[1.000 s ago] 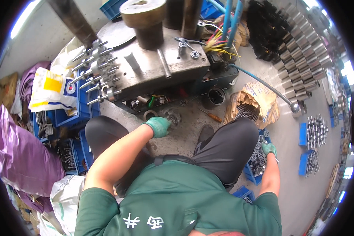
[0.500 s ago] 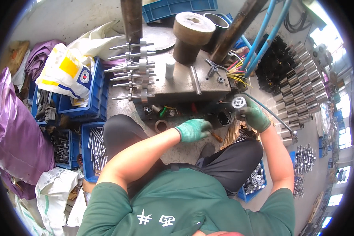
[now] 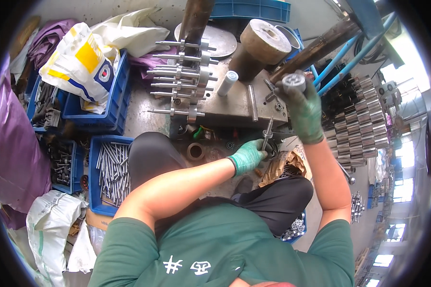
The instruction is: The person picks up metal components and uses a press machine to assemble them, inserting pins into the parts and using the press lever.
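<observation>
My left hand [image 3: 246,158], in a green glove, is closed around the lower end of a slim metal shaft [image 3: 269,128] with a round collar. The shaft points upward in front of the steel bench block [image 3: 225,109]. My right hand [image 3: 305,112], also gloved, is raised over the block's right end. Its fingers grip a round spoked metal part [image 3: 294,82], spokes facing up. Several shafts with thick discs [image 3: 179,86] lie in a row along the block's left side. A pale upright cylinder [image 3: 228,82] and a loose steel rod [image 3: 252,103] are on top.
A heavy round press head [image 3: 268,40] and dark posts [image 3: 196,24] rise behind. At left stand blue bins, one filled with metal rods [image 3: 113,165]. Stacked steel cylinders [image 3: 359,124] fill the right. Between my legs lies a brown paper wrapping [image 3: 277,167].
The left hand, earlier with no shaft visible in it, now holds one upright. The right hand has moved up and away with the spoked part. The view has shifted too.
</observation>
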Demonstrator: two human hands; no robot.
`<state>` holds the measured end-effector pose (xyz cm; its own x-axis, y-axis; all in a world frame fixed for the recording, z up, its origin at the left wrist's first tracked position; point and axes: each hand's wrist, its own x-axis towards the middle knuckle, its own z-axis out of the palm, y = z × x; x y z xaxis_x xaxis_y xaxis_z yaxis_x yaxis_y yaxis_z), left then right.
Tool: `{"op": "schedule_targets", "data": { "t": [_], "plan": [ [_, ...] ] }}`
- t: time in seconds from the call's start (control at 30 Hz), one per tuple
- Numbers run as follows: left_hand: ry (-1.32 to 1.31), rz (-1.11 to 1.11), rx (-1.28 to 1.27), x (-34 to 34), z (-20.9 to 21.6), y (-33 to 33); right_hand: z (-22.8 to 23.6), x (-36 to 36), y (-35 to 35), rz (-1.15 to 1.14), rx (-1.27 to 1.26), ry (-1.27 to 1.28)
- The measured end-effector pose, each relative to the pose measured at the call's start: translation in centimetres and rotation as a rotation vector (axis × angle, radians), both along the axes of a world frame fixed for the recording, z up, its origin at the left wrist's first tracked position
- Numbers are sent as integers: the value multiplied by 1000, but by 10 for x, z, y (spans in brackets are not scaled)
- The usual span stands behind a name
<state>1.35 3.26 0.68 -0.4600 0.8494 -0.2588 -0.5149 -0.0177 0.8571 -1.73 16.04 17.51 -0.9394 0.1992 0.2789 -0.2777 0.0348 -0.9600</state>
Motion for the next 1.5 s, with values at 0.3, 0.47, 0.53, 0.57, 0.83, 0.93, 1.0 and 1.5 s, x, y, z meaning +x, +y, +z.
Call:
{"op": "schedule_targets", "data": {
  "t": [0.3, 0.47, 0.53, 0.57, 0.83, 0.93, 1.0, 1.5],
  "plan": [
    [-512, 8, -110, 15, -24, 10, 77, -111, 34, -301, 1211, -88],
    [-572, 57, -87, 1, -15, 13, 80, -141, 42, -247, 1400, -143],
    [-538, 61, -112, -6, -7, 12, 82, -148, 48, -185, 1343, -190],
    [-468, 69, -112, -7, -9, 11, 81, -151, 51, -172, 1328, -194],
    [-375, 190, -10, -28, -36, 22, 79, -177, 41, -203, 1300, -179],
    [-408, 219, 45, -34, -39, 27, 76, -179, 51, -229, 1342, -106],
    [-392, 238, 63, -41, -46, 29, 79, -170, 43, -227, 1328, -109],
    [159, 201, -57, -70, -49, 16, 109, 109, 136, -63, 1751, -334]
  ]
}}
